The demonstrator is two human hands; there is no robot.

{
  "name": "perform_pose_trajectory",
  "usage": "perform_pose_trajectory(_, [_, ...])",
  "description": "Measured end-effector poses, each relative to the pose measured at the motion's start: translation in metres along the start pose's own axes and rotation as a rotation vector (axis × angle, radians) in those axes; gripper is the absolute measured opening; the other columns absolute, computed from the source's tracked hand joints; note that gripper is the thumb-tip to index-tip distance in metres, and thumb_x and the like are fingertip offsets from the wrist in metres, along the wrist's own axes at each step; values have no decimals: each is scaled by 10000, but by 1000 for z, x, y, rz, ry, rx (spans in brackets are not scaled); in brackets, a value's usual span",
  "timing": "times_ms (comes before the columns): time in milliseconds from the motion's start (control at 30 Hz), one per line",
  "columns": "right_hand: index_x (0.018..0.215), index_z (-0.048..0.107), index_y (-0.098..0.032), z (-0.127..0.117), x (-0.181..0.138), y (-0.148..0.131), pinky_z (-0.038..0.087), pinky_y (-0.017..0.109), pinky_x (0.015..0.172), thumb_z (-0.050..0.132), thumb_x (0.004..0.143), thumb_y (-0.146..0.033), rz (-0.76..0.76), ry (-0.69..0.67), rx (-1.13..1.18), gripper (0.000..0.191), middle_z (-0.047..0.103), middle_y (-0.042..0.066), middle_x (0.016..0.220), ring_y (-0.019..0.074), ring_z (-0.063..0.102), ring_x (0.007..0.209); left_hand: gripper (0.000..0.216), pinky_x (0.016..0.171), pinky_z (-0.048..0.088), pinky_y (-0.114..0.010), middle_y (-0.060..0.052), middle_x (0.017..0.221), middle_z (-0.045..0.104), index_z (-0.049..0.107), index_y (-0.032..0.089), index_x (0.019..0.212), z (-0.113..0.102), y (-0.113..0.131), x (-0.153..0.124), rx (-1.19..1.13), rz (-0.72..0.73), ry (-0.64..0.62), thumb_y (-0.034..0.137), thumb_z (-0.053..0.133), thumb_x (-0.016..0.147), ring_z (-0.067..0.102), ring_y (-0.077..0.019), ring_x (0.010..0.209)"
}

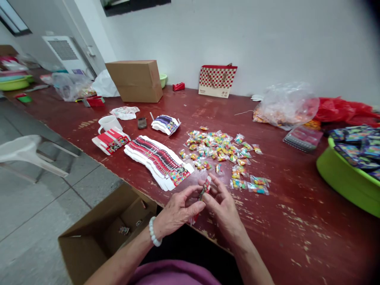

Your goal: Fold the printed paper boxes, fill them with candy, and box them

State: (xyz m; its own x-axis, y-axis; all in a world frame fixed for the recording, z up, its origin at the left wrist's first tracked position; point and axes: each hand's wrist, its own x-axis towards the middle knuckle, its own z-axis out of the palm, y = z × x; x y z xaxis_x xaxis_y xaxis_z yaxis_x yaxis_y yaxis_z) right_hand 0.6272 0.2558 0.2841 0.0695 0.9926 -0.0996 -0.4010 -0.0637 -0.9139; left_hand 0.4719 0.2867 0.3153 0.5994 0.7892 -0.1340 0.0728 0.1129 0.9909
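Holding a small printed carton, left hand, right hand, candy packets nearby

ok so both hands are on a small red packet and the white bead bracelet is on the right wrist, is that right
The wrist is wrong: the head view shows the white bead bracelet on the wrist of the left hand, not the right hand. Both hands are indeed on the small red packet.

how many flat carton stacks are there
3: long red stack by the left hand, smaller red stack by the mug, purple stack farther back; others may be hidden.
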Motion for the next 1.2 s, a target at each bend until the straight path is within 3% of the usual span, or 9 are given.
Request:
perform_pose_trajectory(267, [1379,473,-293,-9,-2,4,469,453,1029,757,798,-369,-7,-14,73,651,598,91,1340,271,559,1237,450,976,448,-343,-80,1194,666,562,205,1309,-3,-3,2,78,35,5,416,549,912,603,-235,1094])
perform_pose_trajectory(500, [1393,449,-268,-10,4,8,427,457,1071,755,806,-357,-46,43,77,668,574,98,1365,263,539,1256,293,760,455,-300,-44,841,685,660,194,1030,-9,-10,16,636,39,273,354,429,945,603,-192,745])
perform_pose_trajectory(667, [1408,419,-231,-26,6,12,454,512,1019,769,771,-439,-24,237,-4,755,620,134,1271,314,570,1208,310,851,456,-360,-68,973,694,599,226,1182,-32,-13,29,958,-21,477,321,476,913,633,-242,885])
perform_pose_trajectory(767, [1399,422,-246,-27,4,11,480,469,990,760,770,-457,-25,265,-52,745,627,117,1243,300,586,1185,448,988,397,-454,-149,1209,615,530,175,1297,-38,-5,26,1037,106,577,350,536,885,543,-316,1138])
perform_pose_trajectory(833, [1387,427,-256,-20,2,7,488,447,982,758,769,-455,-49,255,-87,729,633,107,1221,287,593,1172,478,1042,359,-466,-159,1279,567,541,171,1284,-34,4,20,885,159,487,382,593,858,496,-315,1204])
perform_pose_trajectory(933, [1377,422,-273,-4,-3,1,506,442,962,753,772,-439,-93,212,-169,709,627,100,1222,276,614,1128,581,940,457,-409,-100,1153,633,547,205,1259,-22,11,11,349,-18,-11,383,745,742,596,-253,1050])
perform_pose_trajectory(1000, [1358,439,-280,6,-8,-2,520,449,938,755,767,-431,-118,193,-253,687,630,98,1208,277,628,1092,733,838,495,-342,-46,1032,651,498,221,1301,-14,9,7,17,-141,-212,319,822,651,628,-195,915])
perform_pose_trajectory(1067, [1336,466,-279,12,-14,-4,518,460,937,760,755,-426,-147,192,-337,668,638,97,1186,285,629,1080,791,773,490,-289,-6,939,634,490,213,1299,-10,4,5,-146,-192,-200,251,850,596,615,-151,825])
perform_pose_trajectory(1200, [1364,449,-276,21,-24,-6,538,441,900,759,742,-399,-183,195,-431,705,636,101,1180,286,634,1067,501,735,472,-260,-8,855,644,650,151,1085,-3,2,-2,-153,-174,-159,180,798,607,590,-148,781])
